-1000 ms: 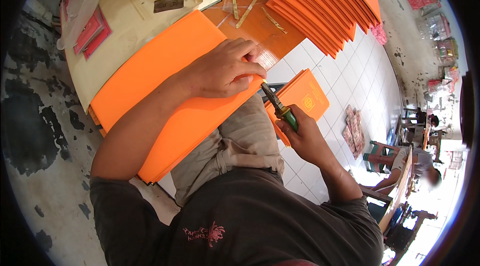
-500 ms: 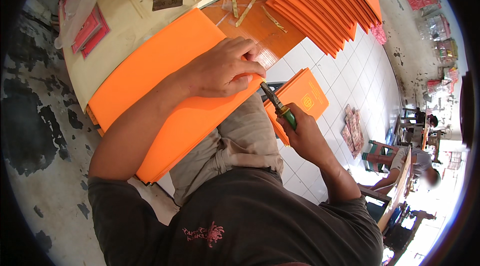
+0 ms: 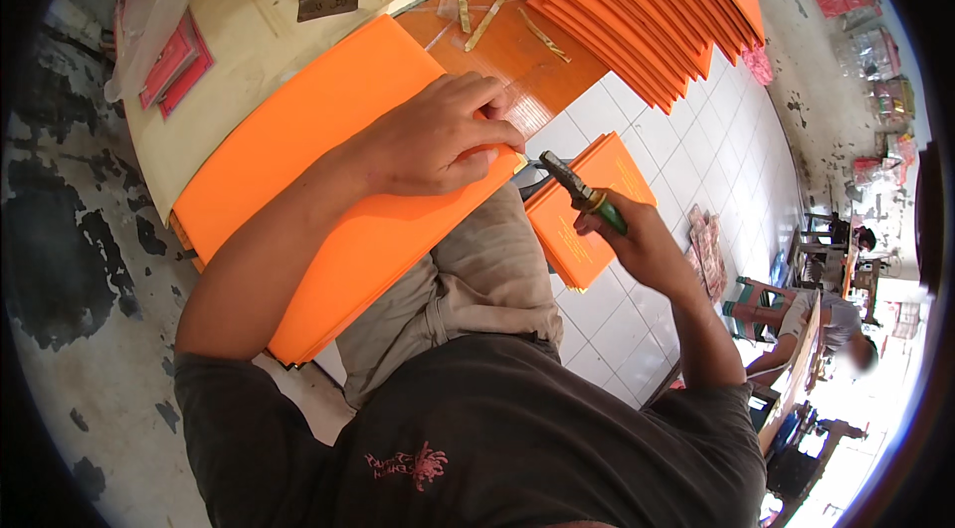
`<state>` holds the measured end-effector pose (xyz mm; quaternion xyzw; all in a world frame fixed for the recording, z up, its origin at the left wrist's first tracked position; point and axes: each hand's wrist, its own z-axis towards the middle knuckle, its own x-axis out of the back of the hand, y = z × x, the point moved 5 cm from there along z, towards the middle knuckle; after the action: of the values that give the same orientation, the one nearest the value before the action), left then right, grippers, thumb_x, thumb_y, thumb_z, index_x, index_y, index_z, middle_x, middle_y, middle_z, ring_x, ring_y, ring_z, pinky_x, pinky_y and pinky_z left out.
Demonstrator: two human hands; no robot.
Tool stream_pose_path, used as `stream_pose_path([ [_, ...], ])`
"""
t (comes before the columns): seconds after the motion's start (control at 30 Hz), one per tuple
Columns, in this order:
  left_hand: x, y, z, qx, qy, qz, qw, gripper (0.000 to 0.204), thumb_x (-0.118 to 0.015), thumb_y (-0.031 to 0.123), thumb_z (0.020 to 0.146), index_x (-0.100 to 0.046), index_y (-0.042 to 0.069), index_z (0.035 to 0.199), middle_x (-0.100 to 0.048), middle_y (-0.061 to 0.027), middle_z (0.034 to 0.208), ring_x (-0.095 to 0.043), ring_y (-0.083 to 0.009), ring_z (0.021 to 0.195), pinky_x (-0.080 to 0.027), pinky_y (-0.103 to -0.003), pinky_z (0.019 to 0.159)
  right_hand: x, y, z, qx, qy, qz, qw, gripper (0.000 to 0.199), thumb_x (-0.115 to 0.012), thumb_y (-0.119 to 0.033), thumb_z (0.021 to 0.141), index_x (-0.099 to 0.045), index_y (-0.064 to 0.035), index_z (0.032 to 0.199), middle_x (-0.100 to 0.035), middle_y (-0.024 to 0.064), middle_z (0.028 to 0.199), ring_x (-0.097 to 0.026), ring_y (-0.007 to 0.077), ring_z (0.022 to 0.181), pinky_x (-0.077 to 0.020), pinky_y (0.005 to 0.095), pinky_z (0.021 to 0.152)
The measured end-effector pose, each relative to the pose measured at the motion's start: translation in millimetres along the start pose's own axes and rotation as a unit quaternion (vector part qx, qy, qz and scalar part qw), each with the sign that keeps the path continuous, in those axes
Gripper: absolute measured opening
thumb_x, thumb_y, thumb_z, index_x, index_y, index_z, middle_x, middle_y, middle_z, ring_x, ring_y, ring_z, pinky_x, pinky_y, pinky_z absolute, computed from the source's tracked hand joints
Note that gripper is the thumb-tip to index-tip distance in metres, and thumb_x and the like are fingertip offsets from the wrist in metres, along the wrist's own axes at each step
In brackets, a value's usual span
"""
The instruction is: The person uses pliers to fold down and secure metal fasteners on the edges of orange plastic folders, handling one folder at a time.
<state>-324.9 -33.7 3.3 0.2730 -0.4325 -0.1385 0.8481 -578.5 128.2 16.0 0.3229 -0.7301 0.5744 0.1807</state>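
Note:
My left hand (image 3: pixel 443 135) is closed at the right-hand corner of a large orange folder (image 3: pixel 343 274). Its fingers are curled, with the thumb and forefinger at the edge. The folder lies partly over the table and partly over my lap, on top of other orange ones. A small gold metal corner piece (image 3: pixel 520 162) shows on that corner, just past my fingertips. To the right of it, my right hand (image 3: pixel 637 238) grips green-handled pliers (image 3: pixel 565 175). Their dark metal jaws point up and left, a short gap away from the corner.
More orange folders (image 3: pixel 587 220) with gold print are stacked low behind the pliers. A tall fanned pile of orange folders (image 3: pixel 647 16) stands at the far right of the table. Gold strips (image 3: pixel 494 11) and a dark metal plate (image 3: pixel 328 3) lie on the table. Someone sits at far right.
The pliers have come off the folder's corner and moved right with my right hand, uncovering the gold corner piece. My left hand has stayed almost still.

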Motion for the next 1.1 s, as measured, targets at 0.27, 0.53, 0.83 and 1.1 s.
stream_pose_path([
  [0.27, 0.1, -1.5, -1.1, 0.008, -0.007, 0.001, 1.0, 0.035, -0.072, 0.009, 0.092, -0.082, 0.012, 0.126, -0.057, -0.0097, 0.113, -0.06, -0.0295, 0.108, -0.05, -0.043, 0.096, 21.9, -7.0, 40.7, 0.047, -0.087, -0.081, 0.992, 0.036, -0.069, -0.015, 0.112, -0.068, 0.001, 0.144, -0.08, 0.0224, 0.123, -0.076, 0.0411, 0.111, -0.0585, 0.0472, 0.097],
  [0.53, 0.8, 1.3, -0.3, 0.014, -0.01, 0.005, 1.0, 0.034, -0.071, 0.01, 0.093, -0.08, 0.008, 0.125, -0.057, -0.01, 0.113, -0.059, -0.0299, 0.107, -0.049, -0.044, 0.095, 30.1, -6.1, 53.2, 0.101, -0.113, -0.13, 0.98, 0.04, -0.067, -0.004, 0.106, -0.067, 0.0006, 0.146, -0.078, 0.0236, 0.121, -0.076, 0.0402, 0.111, -0.0588, 0.0488, 0.098],
  [0.83, 0.8, 0.6, -0.8, 0.011, -0.013, 0.01, 1.0, 0.034, -0.069, 0.014, 0.093, -0.079, 0.008, 0.125, -0.056, -0.0109, 0.115, -0.059, -0.0308, 0.108, -0.05, -0.044, 0.096, 33.2, -12.0, 57.8, 0.124, -0.123, -0.148, 0.973, 0.044, -0.067, 0.0, 0.102, -0.067, 0.001, 0.146, -0.079, 0.0235, 0.122, -0.077, 0.04, 0.11, -0.0594, 0.0487, 0.098],
  [1.1, 2.0, 1.3, -0.4, 0.016, -0.022, 0.018, 0.999, 0.032, -0.07, 0.018, 0.094, -0.078, 0.008, 0.124, -0.057, -0.0116, 0.117, -0.059, -0.0317, 0.11, -0.05, -0.045, 0.098, 35.2, -11.1, 61.2, 0.083, -0.142, -0.129, 0.978, 0.04, -0.071, -0.005, 0.105, -0.068, 0.0009, 0.144, -0.079, 0.0221, 0.115, -0.077, 0.038, 0.105, -0.0597, 0.0465, 0.094],
])
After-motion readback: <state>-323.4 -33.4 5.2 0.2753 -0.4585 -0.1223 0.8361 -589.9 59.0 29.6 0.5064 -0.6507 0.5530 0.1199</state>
